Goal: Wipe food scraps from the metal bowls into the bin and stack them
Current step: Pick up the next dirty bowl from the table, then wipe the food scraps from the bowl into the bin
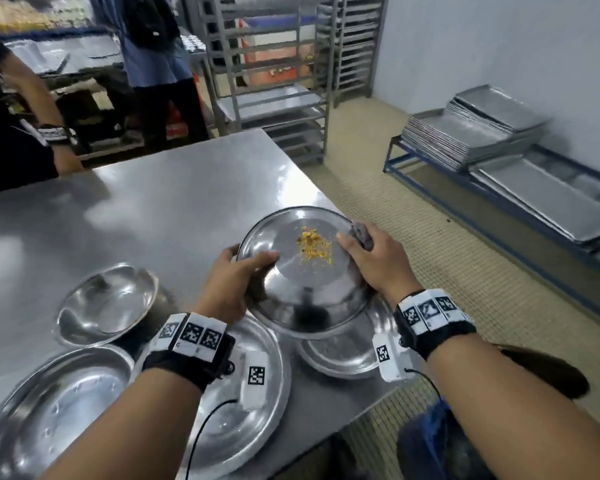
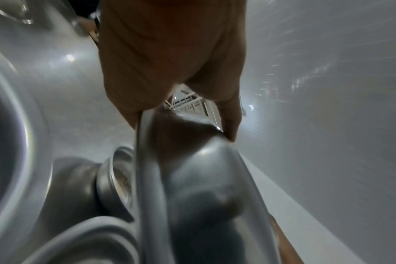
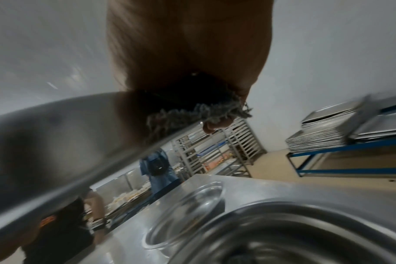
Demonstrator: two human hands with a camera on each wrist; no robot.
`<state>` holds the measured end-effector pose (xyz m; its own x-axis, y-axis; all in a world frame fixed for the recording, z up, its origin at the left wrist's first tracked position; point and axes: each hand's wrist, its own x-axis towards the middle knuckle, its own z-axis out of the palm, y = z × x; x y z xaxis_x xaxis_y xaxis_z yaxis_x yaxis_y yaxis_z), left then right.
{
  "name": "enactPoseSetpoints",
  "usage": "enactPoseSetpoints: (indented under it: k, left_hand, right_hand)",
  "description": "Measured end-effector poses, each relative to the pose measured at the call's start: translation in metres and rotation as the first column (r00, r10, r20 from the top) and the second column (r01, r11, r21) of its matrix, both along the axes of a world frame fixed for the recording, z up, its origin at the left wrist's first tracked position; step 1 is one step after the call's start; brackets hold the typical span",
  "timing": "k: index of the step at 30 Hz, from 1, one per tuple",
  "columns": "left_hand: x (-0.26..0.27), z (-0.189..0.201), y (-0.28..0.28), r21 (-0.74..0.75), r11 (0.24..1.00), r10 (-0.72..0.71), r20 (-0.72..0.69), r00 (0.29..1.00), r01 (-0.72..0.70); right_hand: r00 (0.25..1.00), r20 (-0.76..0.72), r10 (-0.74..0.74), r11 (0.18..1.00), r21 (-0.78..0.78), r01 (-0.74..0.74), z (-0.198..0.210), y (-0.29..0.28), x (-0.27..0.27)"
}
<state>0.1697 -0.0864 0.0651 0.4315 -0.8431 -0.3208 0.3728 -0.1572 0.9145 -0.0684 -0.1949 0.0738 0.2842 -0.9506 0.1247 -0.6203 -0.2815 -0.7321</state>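
Note:
A metal bowl point(image 1: 302, 282) is held tilted above the table's right corner, with yellow food scraps point(image 1: 314, 244) stuck inside it. My left hand point(image 1: 232, 278) grips its left rim, thumb inside; the left wrist view shows the rim point(image 2: 147, 160) between thumb and fingers. My right hand point(image 1: 374, 258) holds a grey scrubbing cloth point(image 1: 361, 233) against the bowl's right rim; that cloth point(image 3: 199, 112) shows frayed under the fingers. A blue bin point(image 1: 437, 441) with a dark liner sits on the floor below my right forearm, mostly hidden.
Several more metal bowls lie on the steel table point(image 1: 153, 216): one point(image 1: 108, 303) at the left, a larger one point(image 1: 52, 407) near the front, one point(image 1: 343, 358) under the held bowl. Another person point(image 1: 18, 133) stands at the far left. Tray racks point(image 1: 271, 81) and stacked trays point(image 1: 471, 129) stand beyond.

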Motion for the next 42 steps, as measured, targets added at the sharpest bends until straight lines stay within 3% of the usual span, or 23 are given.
enactPoseSetpoints:
  k: [14,20,23,30,34,38,42]
  left_hand:
    - [-0.165,-0.027,0.002,0.033,0.930,-0.362,-0.107,0.926,0.367]
    - [-0.245,-0.043,0.013,0.124,0.905,-0.395,-0.119,0.911,0.408]
    - [-0.287,-0.053,0.021,0.157,0.897,-0.395,-0.133,0.909,0.412]
    - [-0.376,-0.076,0.050,0.247,0.904,-0.356,-0.021,0.934,0.350]
    - [-0.413,-0.092,0.064,0.290,0.912,-0.306,0.015,0.952,0.289]
    - [-0.439,-0.098,0.070,0.348,0.900,-0.304,0.073,0.950,0.262]
    - [-0.455,-0.101,0.068,0.383,0.895,-0.294,0.123,0.948,0.228]
  right_hand:
    - [0.931,-0.125,-0.343,0.939,-0.007,0.344,-0.016,0.080,-0.188]
    - [0.896,-0.205,-0.394,0.915,0.000,0.403,-0.039,0.107,-0.268]
    - [0.876,-0.257,-0.409,0.905,0.011,0.426,-0.055,0.119,-0.311]
    - [0.879,-0.275,-0.389,0.894,0.117,0.433,-0.089,0.142,-0.395]
    - [0.916,-0.226,-0.332,0.902,0.208,0.378,-0.114,0.150,-0.425]
    - [0.926,-0.194,-0.324,0.858,0.353,0.374,-0.137,0.156,-0.442]
    - [0.927,-0.077,-0.366,0.864,0.342,0.369,-0.151,0.157,-0.452]
